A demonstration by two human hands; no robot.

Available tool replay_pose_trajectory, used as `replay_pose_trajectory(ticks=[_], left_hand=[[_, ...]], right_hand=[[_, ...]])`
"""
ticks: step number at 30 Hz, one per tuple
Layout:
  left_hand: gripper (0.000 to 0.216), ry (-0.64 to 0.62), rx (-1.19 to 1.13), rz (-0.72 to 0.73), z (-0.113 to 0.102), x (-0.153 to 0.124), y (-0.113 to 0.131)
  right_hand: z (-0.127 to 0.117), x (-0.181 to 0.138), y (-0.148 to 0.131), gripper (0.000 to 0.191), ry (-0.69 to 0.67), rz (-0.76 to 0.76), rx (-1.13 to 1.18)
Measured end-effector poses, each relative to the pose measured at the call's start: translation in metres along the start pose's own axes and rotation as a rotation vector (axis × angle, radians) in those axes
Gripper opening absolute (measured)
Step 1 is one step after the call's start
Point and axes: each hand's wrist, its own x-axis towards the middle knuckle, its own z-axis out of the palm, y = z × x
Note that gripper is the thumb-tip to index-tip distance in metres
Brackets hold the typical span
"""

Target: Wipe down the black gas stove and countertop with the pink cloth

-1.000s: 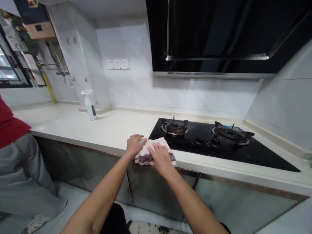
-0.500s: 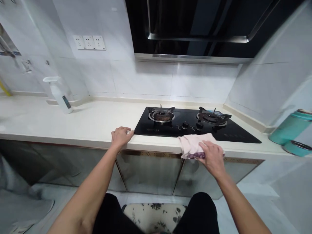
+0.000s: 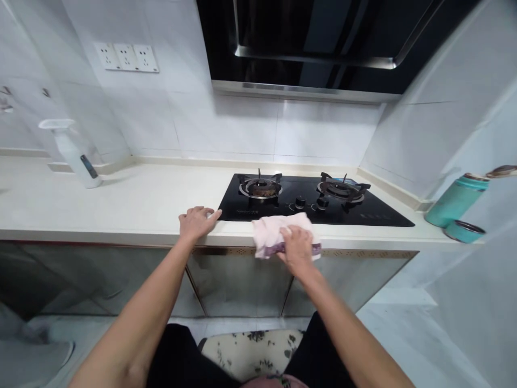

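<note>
My right hand [image 3: 298,248] grips a folded pink cloth [image 3: 270,231] with a purple edge. The cloth lies over the front edge of the white countertop [image 3: 153,202], in front of the black gas stove [image 3: 278,207], and hangs a little down the counter's face. My left hand [image 3: 197,222] rests on the counter edge by the stove's front left corner, palm down with the thumb stretched out and nothing in it. Two burners and two knobs show on the stove.
A white spray bottle [image 3: 76,156] stands at the left. On the right are a teal canister [image 3: 458,200] with wooden utensils and a small teal bowl [image 3: 464,231]. A black range hood [image 3: 302,48] hangs above. Cabinet doors [image 3: 242,285] lie below, and a floral stool [image 3: 250,350] is beneath me.
My right hand has slid the cloth leftward along the counter's front edge. My left hand stays by the stove corner. The view has turned slightly to the right.
</note>
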Motion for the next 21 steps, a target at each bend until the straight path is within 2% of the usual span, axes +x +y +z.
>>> replay_pose_trajectory(ticks=[3, 5, 7, 9, 11, 14, 18, 21], left_hand=[[0.062, 0.002, 0.017, 0.019, -0.002, -0.003, 0.0], [0.058, 0.011, 0.029, 0.032, -0.003, -0.005, -0.001], [0.054, 0.021, 0.041, 0.041, -0.003, -0.006, -0.004], [0.052, 0.025, 0.054, 0.052, -0.003, -0.005, -0.007], [0.051, 0.019, 0.069, 0.068, -0.002, -0.004, -0.01], [0.051, 0.017, 0.075, 0.069, 0.0, -0.001, -0.014], [0.053, 0.021, 0.063, 0.062, 0.002, -0.001, -0.013], [0.056, 0.012, 0.076, 0.074, 0.002, -0.002, -0.009]], right_hand=[[0.012, 0.026, -0.076, 0.073, -0.091, -0.097, 0.071], [0.019, 0.039, -0.113, 0.071, -0.119, -0.156, 0.102], [0.026, 0.047, -0.136, 0.066, -0.111, -0.199, 0.121], [0.032, 0.049, -0.14, 0.057, -0.071, -0.251, 0.119], [0.037, 0.046, -0.13, 0.049, -0.007, -0.333, 0.104], [0.037, 0.036, -0.091, 0.045, 0.054, -0.404, 0.096], [0.026, 0.01, -0.009, 0.041, 0.039, -0.327, 0.093], [0.009, -0.011, 0.06, 0.046, 0.08, -0.178, 0.042]])
